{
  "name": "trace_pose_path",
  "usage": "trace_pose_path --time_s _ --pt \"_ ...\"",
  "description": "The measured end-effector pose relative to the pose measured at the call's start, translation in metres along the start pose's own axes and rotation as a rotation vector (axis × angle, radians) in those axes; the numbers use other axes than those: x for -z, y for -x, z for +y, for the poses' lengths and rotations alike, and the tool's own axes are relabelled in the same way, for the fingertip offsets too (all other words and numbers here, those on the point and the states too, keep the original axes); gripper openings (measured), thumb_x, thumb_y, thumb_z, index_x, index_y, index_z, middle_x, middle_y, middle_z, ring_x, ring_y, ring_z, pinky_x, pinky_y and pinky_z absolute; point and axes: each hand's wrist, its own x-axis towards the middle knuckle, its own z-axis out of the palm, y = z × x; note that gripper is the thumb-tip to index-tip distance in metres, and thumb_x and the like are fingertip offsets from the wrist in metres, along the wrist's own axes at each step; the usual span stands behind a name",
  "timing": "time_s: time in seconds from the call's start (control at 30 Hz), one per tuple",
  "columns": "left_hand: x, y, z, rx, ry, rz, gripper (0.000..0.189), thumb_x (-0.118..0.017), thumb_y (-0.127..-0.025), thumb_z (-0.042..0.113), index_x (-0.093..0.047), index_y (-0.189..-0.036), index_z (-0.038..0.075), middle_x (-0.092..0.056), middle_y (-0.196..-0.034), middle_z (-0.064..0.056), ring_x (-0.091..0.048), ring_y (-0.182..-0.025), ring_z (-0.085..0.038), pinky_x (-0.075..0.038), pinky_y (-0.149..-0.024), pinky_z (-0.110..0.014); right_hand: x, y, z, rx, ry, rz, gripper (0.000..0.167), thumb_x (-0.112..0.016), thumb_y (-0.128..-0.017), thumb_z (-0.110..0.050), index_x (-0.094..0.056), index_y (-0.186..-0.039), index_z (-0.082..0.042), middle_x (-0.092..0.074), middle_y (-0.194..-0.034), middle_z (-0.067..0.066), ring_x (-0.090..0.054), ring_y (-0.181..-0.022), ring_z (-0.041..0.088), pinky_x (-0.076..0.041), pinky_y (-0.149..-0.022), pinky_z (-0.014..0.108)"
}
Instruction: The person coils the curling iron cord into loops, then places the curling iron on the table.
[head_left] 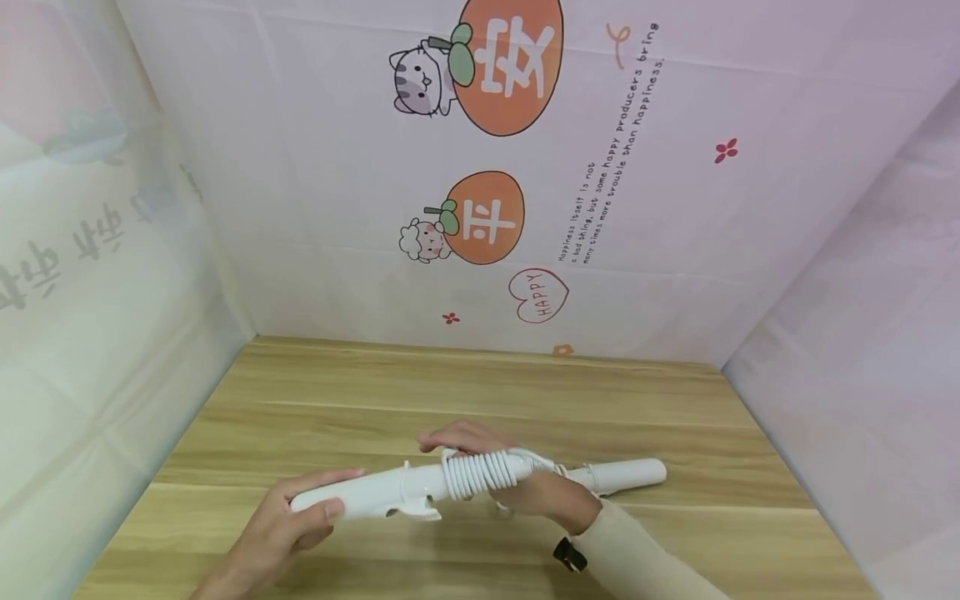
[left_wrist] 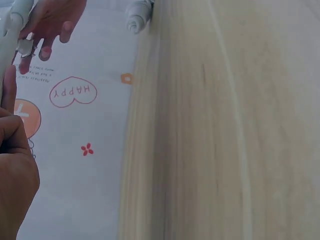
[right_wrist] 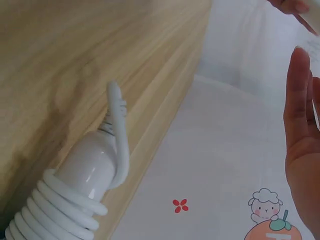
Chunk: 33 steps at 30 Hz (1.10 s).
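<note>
My left hand point(head_left: 288, 508) grips one end of a white curling iron point(head_left: 367, 492), thumb on the near side. Its other end, wound with a white cord point(head_left: 483, 473), reaches rightward above the table. My right hand point(head_left: 536, 492) is behind the corded end, which partly hides it. Straight fingers point(right_wrist: 299, 95) show in the right wrist view. A second white, rod-shaped appliance point(head_left: 626, 475) lies on the table under my right wrist. In the right wrist view, cord also coils round its rounded end point(right_wrist: 92, 162).
The wood-grain table point(head_left: 375, 383) meets a white backdrop point(head_left: 315, 208) printed with orange fruits and lettering. White cloth walls point(head_left: 60, 375) rise on both sides. A black clasp point(head_left: 570, 554) hangs at my right sleeve point(head_left: 637, 550).
</note>
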Motion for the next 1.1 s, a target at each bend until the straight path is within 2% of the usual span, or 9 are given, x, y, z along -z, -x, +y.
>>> trace_pose_path --time_s 0.07,0.13,0.27,0.37,0.47,0.6,0.83,1.0,1.1 --pt "-0.001 -0.001 0.000 -0.005 0.037 0.013 0.057 -0.046 -0.106 -0.012 -0.072 -0.144 0.021 -0.076 -0.130 0.007 -0.023 -0.054 -0.021 -0.016 -0.044 -0.037 -0.004 0.001 -0.001 -0.009 -0.035 0.032 0.044 -0.049 -0.114 -0.002 -0.051 -0.157 -0.006 -0.065 -0.144 0.021 -0.063 -0.123 0.022 -0.064 -0.075 0.026" --pt "-0.003 -0.002 0.001 -0.023 0.050 0.026 0.057 -0.045 -0.106 -0.012 -0.072 -0.145 0.020 -0.076 -0.133 0.006 -0.017 -0.053 -0.027 -0.013 -0.044 -0.039 -0.008 0.002 -0.001 -0.034 -0.094 0.061 0.047 -0.049 -0.112 0.000 -0.049 -0.159 -0.006 -0.061 -0.148 0.024 -0.063 -0.122 0.022 -0.062 -0.063 0.024" --pt "-0.009 -0.004 0.004 -0.031 0.042 0.054 0.055 -0.045 -0.107 -0.011 -0.072 -0.145 0.019 -0.076 -0.134 0.005 -0.017 -0.054 -0.028 -0.012 -0.045 -0.040 -0.011 0.004 -0.001 -0.095 -0.141 0.117 0.054 -0.050 -0.110 0.008 -0.048 -0.162 -0.007 -0.058 -0.154 0.024 -0.064 -0.124 0.019 -0.064 -0.062 0.032" --pt "-0.014 -0.006 0.006 0.012 0.052 0.118 0.051 -0.047 -0.108 -0.008 -0.074 -0.141 0.020 -0.076 -0.129 0.005 -0.020 -0.056 -0.024 -0.013 -0.047 -0.038 -0.012 0.004 -0.001 -0.155 -0.185 0.108 0.058 -0.054 -0.109 0.007 -0.045 -0.164 -0.007 -0.063 -0.149 0.023 -0.066 -0.115 0.014 -0.065 -0.063 0.039" --pt "-0.018 -0.007 0.009 0.071 0.051 0.194 0.047 -0.050 -0.109 -0.005 -0.076 -0.138 0.021 -0.075 -0.127 0.002 -0.024 -0.058 -0.017 -0.015 -0.050 -0.035 -0.013 0.003 -0.003 -0.207 -0.193 0.095 0.056 -0.057 -0.111 -0.003 -0.044 -0.166 -0.008 -0.065 -0.147 0.020 -0.067 -0.102 0.011 -0.066 -0.065 0.040" --pt "-0.021 -0.010 0.011 0.123 0.029 0.257 0.041 -0.054 -0.110 0.000 -0.076 -0.138 0.018 -0.076 -0.123 -0.001 -0.027 -0.060 -0.011 -0.017 -0.051 -0.031 -0.014 0.001 -0.003 -0.245 -0.161 0.155 0.050 -0.061 -0.113 -0.017 -0.050 -0.161 -0.006 -0.067 -0.145 0.017 -0.068 -0.093 0.014 -0.065 -0.060 0.043" --pt "-0.023 -0.016 0.012 0.174 0.001 0.303 0.035 -0.057 -0.110 0.005 -0.076 -0.136 0.019 -0.080 -0.115 -0.006 -0.035 -0.062 -0.004 -0.019 -0.052 -0.027 -0.019 -0.002 0.001 -0.287 -0.120 0.257 0.036 -0.060 -0.113 -0.023 -0.067 -0.137 0.002 -0.072 -0.113 0.021 -0.074 -0.087 0.025 -0.063 -0.055 0.041" --pt "-0.023 -0.019 0.015 0.234 -0.074 0.330 0.032 -0.063 -0.109 0.009 -0.072 -0.140 0.013 -0.080 -0.107 -0.007 -0.040 -0.062 -0.003 -0.026 -0.052 -0.022 -0.019 -0.002 0.001 -0.344 -0.066 0.259 0.023 -0.058 -0.113 -0.020 -0.070 -0.118 -0.001 -0.072 -0.096 0.016 -0.067 -0.079 0.004 -0.063 -0.057 0.035" --pt "-0.023 -0.021 0.017 0.278 -0.161 0.359 0.036 -0.068 -0.107 0.013 -0.070 -0.142 0.009 -0.068 -0.096 -0.002 -0.042 -0.062 -0.005 -0.032 -0.054 -0.019 -0.018 -0.003 0.001 -0.388 -0.057 0.254 0.022 -0.057 -0.114 -0.019 -0.070 -0.114 -0.001 -0.073 -0.092 0.016 -0.065 -0.077 0.001 -0.063 -0.058 0.034"
